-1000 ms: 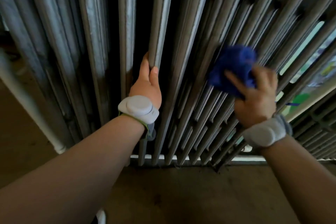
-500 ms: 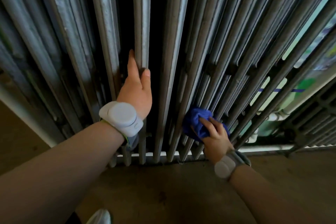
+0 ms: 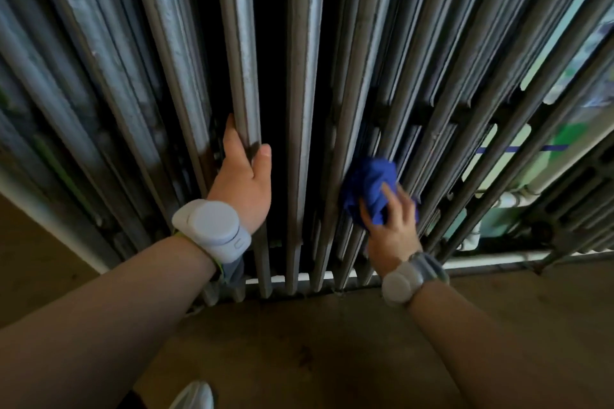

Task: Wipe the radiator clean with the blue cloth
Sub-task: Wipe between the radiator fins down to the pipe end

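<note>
- Right hand (image 3: 390, 229) grips the bunched blue cloth (image 3: 370, 188), fingers curled round it, pressing it against the lower part of a radiator (image 3: 302, 76) column just right of centre.
- Left hand (image 3: 244, 183) holds a column further left, thumb on one side and fingers wrapped behind it, apparently for steadying.
- To wipe well, the cloth probably wants long strokes along each column's length, pushed into the dark gaps between columns where dust would gather, then on to the next column rightward.
- Refolding the cloth to a fresh face would likely help.
- Hidden or unclear: the left fingertips behind the column, the radiator's top beyond the frame, and any dirt, since the light is dim and the right hand is blurred.
- White wrist bands sit on both arms; the brown floor (image 3: 299, 342) lies near.
</note>
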Motion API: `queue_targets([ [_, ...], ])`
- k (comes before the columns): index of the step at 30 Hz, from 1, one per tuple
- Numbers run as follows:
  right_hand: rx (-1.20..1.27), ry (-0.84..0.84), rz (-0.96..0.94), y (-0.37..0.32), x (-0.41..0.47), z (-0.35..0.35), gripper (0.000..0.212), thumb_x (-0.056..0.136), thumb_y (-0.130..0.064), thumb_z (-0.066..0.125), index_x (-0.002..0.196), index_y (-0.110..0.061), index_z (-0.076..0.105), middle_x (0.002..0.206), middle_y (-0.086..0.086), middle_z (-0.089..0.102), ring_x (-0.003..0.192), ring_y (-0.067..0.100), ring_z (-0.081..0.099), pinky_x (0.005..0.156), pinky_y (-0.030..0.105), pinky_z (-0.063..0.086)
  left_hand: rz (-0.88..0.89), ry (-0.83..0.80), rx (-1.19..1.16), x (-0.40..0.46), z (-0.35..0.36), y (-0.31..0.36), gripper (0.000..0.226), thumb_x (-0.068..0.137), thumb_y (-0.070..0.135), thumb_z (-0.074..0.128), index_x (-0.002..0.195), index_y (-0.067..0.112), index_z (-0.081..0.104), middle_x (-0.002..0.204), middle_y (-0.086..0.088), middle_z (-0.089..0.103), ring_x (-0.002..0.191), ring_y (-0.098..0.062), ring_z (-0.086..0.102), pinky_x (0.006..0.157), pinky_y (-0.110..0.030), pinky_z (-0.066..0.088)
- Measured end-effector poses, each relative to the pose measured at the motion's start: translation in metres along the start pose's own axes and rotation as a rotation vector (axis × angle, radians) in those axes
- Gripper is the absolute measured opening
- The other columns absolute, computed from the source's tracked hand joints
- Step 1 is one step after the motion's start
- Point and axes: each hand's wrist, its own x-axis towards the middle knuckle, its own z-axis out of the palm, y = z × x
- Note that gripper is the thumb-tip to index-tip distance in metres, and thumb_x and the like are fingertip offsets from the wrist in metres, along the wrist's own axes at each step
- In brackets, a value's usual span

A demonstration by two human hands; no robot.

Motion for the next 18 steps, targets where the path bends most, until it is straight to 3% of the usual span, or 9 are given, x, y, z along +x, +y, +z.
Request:
queue_targets([
  [2,0.011,-0.361,0.047,-0.002,-0.033,0.004,0.053,0.065,0.005,0.071,0.109,-0.025,0.066,0.142,0.011,0.032,0.126,0.050,0.032,0.084,0.064,0.046,-0.009,-0.012,0.021,0.001,0.002,-0.001,0.062,0.099,0.041,0.025,0.147,0.025,-0.012,0.155,-0.003,0.016,0.137,-0.022,0.029,0.101,-0.022,0.027],
  [4,0.068,-0.756,0.182,-0.002,-0.048,0.002,0.064,0.081,-0.013,0.065,0.135,-0.038,0.042,0.153,0.003,0.007,0.138,0.043,0.015,0.102,0.057,0.037,-0.004,-0.012,0.037,0.002,0.003,-0.003,0.064,0.099,0.042,0.025,0.147,0.025,-0.013,0.156,-0.004,0.014,0.136,-0.023,0.031,0.104,-0.024,0.027],
  [5,0.082,-0.828,0.220,-0.003,-0.050,-0.003,0.063,0.086,-0.021,0.057,0.139,-0.044,0.031,0.154,0.000,-0.001,0.140,0.038,0.009,0.107,0.054,0.032,0.002,-0.011,0.040,0.002,0.004,-0.004,0.064,0.099,0.042,0.026,0.147,0.025,-0.013,0.156,-0.003,0.013,0.138,-0.021,0.027,0.104,-0.022,0.024],
  [6,0.109,-0.821,0.246,-0.005,-0.044,-0.009,0.064,0.084,-0.026,0.059,0.137,-0.048,0.032,0.153,0.000,0.003,0.139,0.036,0.016,0.107,0.052,0.034,0.015,-0.006,0.039,0.002,0.005,-0.006,0.065,0.099,0.041,0.027,0.147,0.024,-0.012,0.156,-0.002,0.012,0.140,-0.019,0.023,0.103,-0.018,0.020],
  [8,0.060,-0.626,0.088,-0.010,-0.029,-0.022,0.072,0.056,-0.023,0.084,0.120,-0.044,0.057,0.134,0.001,0.031,0.117,0.033,0.047,0.087,0.048,0.052,0.048,0.004,0.041,0.002,0.006,-0.010,0.066,0.098,0.040,0.029,0.148,0.023,-0.012,0.156,0.000,0.013,0.141,-0.016,0.018,0.098,-0.014,0.015],
  [10,0.073,-0.338,-0.007,-0.007,-0.016,-0.036,0.078,0.044,-0.005,0.089,0.113,-0.033,0.063,0.121,0.001,0.039,0.101,0.035,0.050,0.073,0.050,0.054,0.058,0.004,0.053,0.004,0.007,-0.012,0.068,0.098,0.040,0.030,0.147,0.023,-0.013,0.156,0.000,0.013,0.141,-0.017,0.019,0.100,-0.016,0.016],
  [12,0.124,-0.083,0.063,-0.004,0.005,-0.048,0.077,0.055,0.010,0.078,0.120,-0.025,0.057,0.124,0.005,0.036,0.104,0.041,0.046,0.081,0.054,0.050,0.054,0.009,0.057,0.006,0.007,-0.013,0.069,0.097,0.042,0.031,0.147,0.024,-0.013,0.156,-0.002,0.015,0.140,-0.019,0.024,0.106,-0.022,0.021],
  [14,0.117,0.077,0.096,-0.005,0.030,-0.051,0.072,0.063,0.016,0.069,0.125,-0.020,0.056,0.130,0.008,0.033,0.115,0.041,0.035,0.098,0.052,0.037,0.047,0.036,0.046,0.006,0.009,-0.014,0.069,0.097,0.042,0.032,0.148,0.024,-0.012,0.155,-0.002,0.017,0.140,-0.020,0.025,0.105,-0.023,0.023],
  [18,0.060,0.162,0.065,-0.006,0.035,-0.023,0.066,0.071,0.015,0.059,0.126,-0.019,0.045,0.133,0.013,0.028,0.122,0.044,0.026,0.100,0.056,0.031,0.034,0.062,0.041,0.003,0.012,-0.012,0.068,0.097,0.041,0.033,0.148,0.024,-0.010,0.156,0.000,0.015,0.139,-0.020,0.027,0.093,-0.017,0.019],
])
